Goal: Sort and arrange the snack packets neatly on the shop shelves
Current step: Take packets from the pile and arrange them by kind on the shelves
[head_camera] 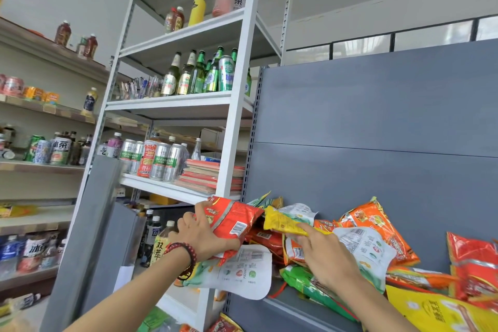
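Fig. 1 | left hand (200, 234): fingers and thumb curled round the red packet (234, 219), raised at 10 o'clock of the packet heap (301, 276) on the grey shelf (291, 311) | right hand (326, 259): index finger straight along the yellow packet (283, 222), at 3 o'clock of the red packet; thumb hidden, grip cannot be told.

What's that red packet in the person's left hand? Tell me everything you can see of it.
The red snack packet is glossy, crinkled foil-like film with a silvery stripe and a white barcode panel, so its back faces the camera. It is held tilted above the heap of packets at the grey shelf's left end. The left hand grips its left side.
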